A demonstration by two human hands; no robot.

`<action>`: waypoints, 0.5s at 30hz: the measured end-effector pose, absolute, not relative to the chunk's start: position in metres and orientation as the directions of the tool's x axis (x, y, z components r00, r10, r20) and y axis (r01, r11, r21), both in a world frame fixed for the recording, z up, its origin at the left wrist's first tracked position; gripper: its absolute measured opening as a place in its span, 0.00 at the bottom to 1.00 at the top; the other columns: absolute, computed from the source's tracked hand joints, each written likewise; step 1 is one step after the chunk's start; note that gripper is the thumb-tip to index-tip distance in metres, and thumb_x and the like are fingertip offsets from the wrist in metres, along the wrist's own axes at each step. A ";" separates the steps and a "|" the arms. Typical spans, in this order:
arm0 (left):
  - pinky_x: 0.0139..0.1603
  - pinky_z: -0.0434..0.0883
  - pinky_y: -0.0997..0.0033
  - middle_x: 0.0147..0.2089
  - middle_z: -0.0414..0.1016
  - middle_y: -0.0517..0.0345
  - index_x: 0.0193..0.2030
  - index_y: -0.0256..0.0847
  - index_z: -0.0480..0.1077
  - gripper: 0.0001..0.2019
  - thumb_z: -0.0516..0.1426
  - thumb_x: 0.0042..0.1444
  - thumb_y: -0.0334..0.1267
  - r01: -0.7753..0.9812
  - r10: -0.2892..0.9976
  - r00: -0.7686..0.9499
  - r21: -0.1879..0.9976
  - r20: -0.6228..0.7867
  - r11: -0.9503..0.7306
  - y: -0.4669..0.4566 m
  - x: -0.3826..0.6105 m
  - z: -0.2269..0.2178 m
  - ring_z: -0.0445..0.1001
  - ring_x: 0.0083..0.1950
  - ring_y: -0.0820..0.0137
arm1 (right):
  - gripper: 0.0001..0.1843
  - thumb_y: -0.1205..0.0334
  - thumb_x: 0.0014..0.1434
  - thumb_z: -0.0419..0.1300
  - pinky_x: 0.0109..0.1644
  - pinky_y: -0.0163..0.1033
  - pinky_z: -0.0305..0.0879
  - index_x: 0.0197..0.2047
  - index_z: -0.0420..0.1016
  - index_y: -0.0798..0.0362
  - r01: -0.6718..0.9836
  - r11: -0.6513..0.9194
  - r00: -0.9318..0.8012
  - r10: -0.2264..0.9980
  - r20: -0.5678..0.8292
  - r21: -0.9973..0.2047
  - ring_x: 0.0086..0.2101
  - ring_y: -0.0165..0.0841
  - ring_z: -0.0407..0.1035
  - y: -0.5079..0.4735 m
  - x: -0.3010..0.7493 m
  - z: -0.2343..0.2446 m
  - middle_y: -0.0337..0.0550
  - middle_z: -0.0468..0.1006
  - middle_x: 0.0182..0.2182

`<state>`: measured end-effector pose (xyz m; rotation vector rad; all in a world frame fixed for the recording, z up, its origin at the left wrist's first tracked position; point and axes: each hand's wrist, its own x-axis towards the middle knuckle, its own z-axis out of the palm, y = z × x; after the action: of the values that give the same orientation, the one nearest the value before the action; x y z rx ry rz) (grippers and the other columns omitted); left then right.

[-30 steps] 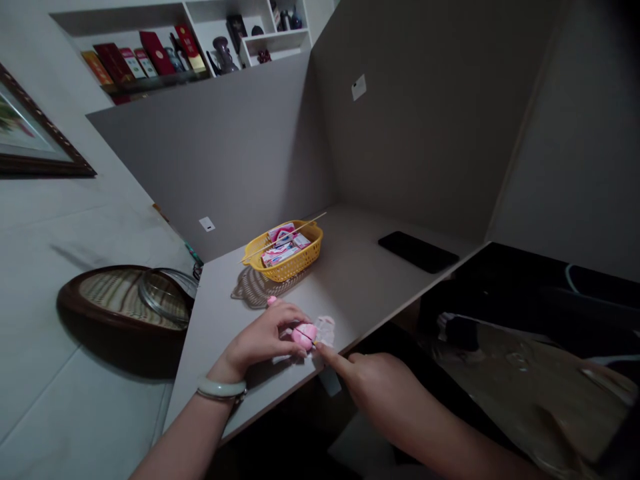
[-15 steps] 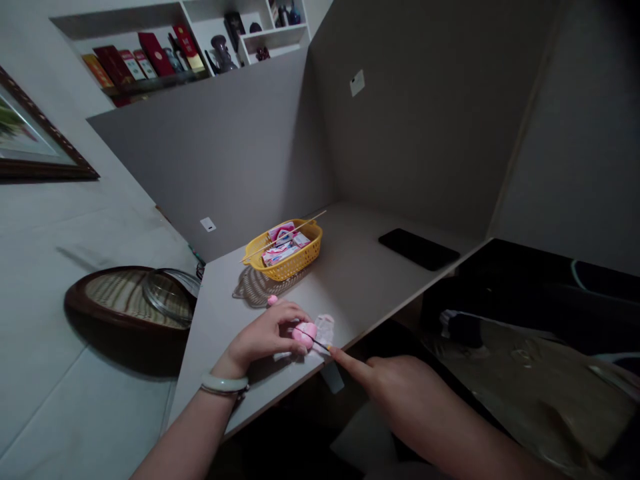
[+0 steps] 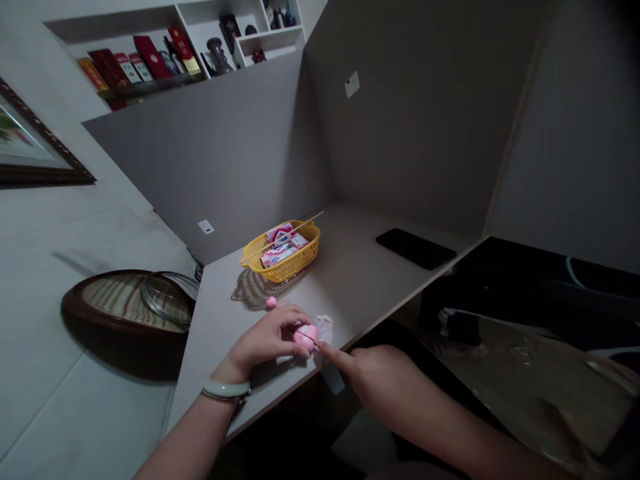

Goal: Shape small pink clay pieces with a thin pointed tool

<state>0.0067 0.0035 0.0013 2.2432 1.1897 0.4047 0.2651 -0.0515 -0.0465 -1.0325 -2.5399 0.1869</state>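
A smooth pink lump, clay-like in look, rests near the table's front edge. My left hand is curled round it, fingers behind and thumb in front. From the right, my right hand grips a thin dark tool, most of its handle hidden in the palm. The index finger is stretched along the tool, whose blade lies across the lump's face. Under and behind the lump is a crumpled whitish wrapper. A small pink ball sits just beyond my left hand.
A yellow basket with pink-and-white packets stands farther back, a thin stick across its rim. A black flat slab lies at the right. Grey panels close off the back. A brown-rimmed stool stands left.
My right hand has moved left and closer to the lump, so less of the tool shows between finger and lump. My left hand keeps its hold. The view has shifted slightly.
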 end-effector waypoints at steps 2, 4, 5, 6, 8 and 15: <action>0.55 0.66 0.62 0.46 0.77 0.55 0.44 0.42 0.78 0.20 0.71 0.45 0.47 0.665 0.839 0.544 0.607 0.006 -0.435 0.003 0.006 0.002 0.71 0.50 0.61 | 0.41 0.77 0.55 0.53 0.23 0.38 0.44 0.71 0.60 0.47 0.639 0.728 -0.644 0.683 0.345 -0.248 0.20 0.29 0.69 -0.050 0.259 -0.047 0.37 0.81 0.26; 0.54 0.66 0.62 0.46 0.77 0.55 0.44 0.41 0.78 0.20 0.70 0.45 0.48 0.666 0.843 0.538 0.615 -0.003 -0.423 0.003 0.005 0.003 0.72 0.50 0.61 | 0.40 0.78 0.55 0.53 0.24 0.38 0.44 0.70 0.62 0.45 0.621 0.734 -0.663 0.679 0.314 -0.275 0.21 0.30 0.70 -0.048 0.262 -0.046 0.37 0.82 0.27; 0.54 0.66 0.62 0.45 0.77 0.55 0.44 0.41 0.78 0.20 0.70 0.45 0.48 0.663 0.840 0.542 0.620 -0.011 -0.420 0.003 0.004 0.003 0.72 0.50 0.61 | 0.41 0.78 0.54 0.53 0.24 0.38 0.44 0.69 0.63 0.44 0.610 0.734 -0.677 0.678 0.286 -0.297 0.22 0.30 0.71 -0.048 0.266 -0.046 0.37 0.82 0.28; 0.54 0.66 0.62 0.45 0.77 0.55 0.44 0.42 0.78 0.20 0.70 0.45 0.47 0.662 0.836 0.549 0.622 -0.021 -0.419 0.003 0.005 0.003 0.72 0.50 0.61 | 0.42 0.79 0.54 0.53 0.24 0.38 0.44 0.69 0.63 0.43 0.607 0.731 -0.687 0.680 0.257 -0.312 0.23 0.31 0.72 -0.049 0.271 -0.046 0.37 0.83 0.29; 0.54 0.66 0.62 0.44 0.77 0.56 0.44 0.42 0.78 0.20 0.71 0.45 0.46 0.661 0.828 0.559 0.620 -0.031 -0.423 0.003 0.005 0.002 0.72 0.49 0.61 | 0.43 0.80 0.52 0.52 0.24 0.39 0.44 0.69 0.63 0.42 0.618 0.721 -0.695 0.688 0.211 -0.315 0.23 0.31 0.73 -0.050 0.278 -0.045 0.37 0.83 0.29; 0.54 0.66 0.64 0.45 0.77 0.56 0.44 0.42 0.78 0.20 0.71 0.44 0.44 0.655 0.839 0.543 0.623 0.006 -0.428 0.004 0.002 0.000 0.72 0.49 0.62 | 0.39 0.77 0.57 0.52 0.25 0.38 0.45 0.70 0.62 0.44 0.624 0.727 -0.663 0.687 0.298 -0.286 0.23 0.31 0.71 -0.046 0.261 -0.052 0.38 0.82 0.28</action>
<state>0.0023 0.0045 -0.0001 2.2154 1.2022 0.4268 0.2607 -0.0458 -0.0519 -1.0112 -2.5456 0.2234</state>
